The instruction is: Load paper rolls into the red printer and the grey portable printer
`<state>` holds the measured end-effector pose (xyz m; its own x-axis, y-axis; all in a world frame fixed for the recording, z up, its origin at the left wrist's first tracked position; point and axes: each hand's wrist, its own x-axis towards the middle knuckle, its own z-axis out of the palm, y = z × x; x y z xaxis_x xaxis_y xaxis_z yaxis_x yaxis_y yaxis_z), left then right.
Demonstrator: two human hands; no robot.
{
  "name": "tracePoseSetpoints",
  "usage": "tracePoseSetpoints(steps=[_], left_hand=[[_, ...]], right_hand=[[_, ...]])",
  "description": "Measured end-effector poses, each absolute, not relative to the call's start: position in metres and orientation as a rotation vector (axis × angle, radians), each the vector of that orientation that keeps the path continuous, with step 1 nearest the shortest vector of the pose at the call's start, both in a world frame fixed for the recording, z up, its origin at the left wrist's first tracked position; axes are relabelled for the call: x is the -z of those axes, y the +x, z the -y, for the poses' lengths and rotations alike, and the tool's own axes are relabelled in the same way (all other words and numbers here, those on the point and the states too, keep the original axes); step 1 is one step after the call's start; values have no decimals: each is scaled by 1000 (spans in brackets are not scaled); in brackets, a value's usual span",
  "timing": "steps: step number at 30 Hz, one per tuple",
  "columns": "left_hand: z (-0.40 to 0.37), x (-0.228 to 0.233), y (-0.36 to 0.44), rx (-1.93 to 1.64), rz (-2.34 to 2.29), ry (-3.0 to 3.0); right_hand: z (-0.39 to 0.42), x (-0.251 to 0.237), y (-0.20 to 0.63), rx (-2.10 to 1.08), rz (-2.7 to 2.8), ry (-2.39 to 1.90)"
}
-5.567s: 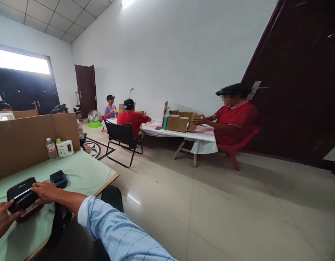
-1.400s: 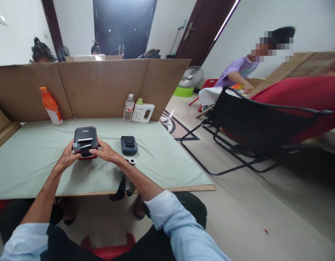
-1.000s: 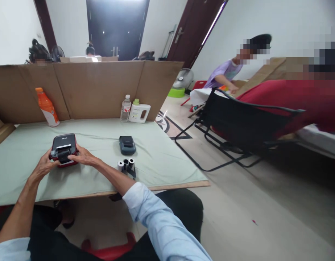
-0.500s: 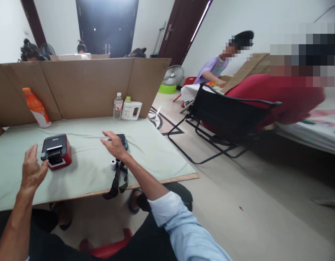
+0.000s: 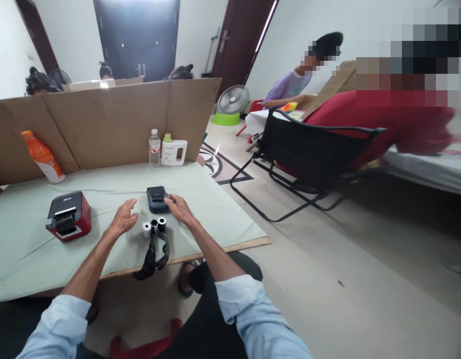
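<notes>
A small dark box-shaped device (image 5: 156, 203), perhaps a portable printer, lies on the table. My right hand (image 5: 181, 209) is at its right side, fingers apart, the fingertips at or very near its edge; whether they touch I cannot tell. My left hand (image 5: 121, 220) hovers to the left of the device, open and holding nothing. Just in front of the device stand several small rolls, one a white paper roll (image 5: 146, 230). A black strap (image 5: 151, 255) runs from beside them over the table's front edge. Farther left sits a red and black label printer (image 5: 84, 215).
A cardboard screen (image 5: 118, 124) closes off the back of the table (image 5: 215, 212). Before it stand an orange bottle (image 5: 41, 152), a clear water bottle (image 5: 154, 149) and a white jug (image 5: 173, 152). To the right, a person in red sits in a black folding chair (image 5: 313, 144).
My left hand has moved right, from beside the label printer toward the dark device. My right hand has shifted from over the device to its right side, uncovering it and the rolls.
</notes>
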<state>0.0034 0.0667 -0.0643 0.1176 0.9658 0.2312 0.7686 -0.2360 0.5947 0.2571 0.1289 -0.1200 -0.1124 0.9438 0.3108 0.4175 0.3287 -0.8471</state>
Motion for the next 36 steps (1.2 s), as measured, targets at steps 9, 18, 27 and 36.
tracePoseSetpoints(steps=[9, 18, 27, 36], left_hand=[[-119, 78, 41, -783, -1373, 1790], [-114, 85, 46, -916, -1289, 1694], [-83, 78, -20, -1092, -1528, 1718], [-56, 94, -59, -1126, -1682, 1608]], right_hand=[[-131, 115, 256, -921, 1689, -1169], [-130, 115, 249, -911, 1714, -1212], [-130, 91, 201, -1156, 1857, -900], [-133, 84, 170, -1476, 1963, -815]])
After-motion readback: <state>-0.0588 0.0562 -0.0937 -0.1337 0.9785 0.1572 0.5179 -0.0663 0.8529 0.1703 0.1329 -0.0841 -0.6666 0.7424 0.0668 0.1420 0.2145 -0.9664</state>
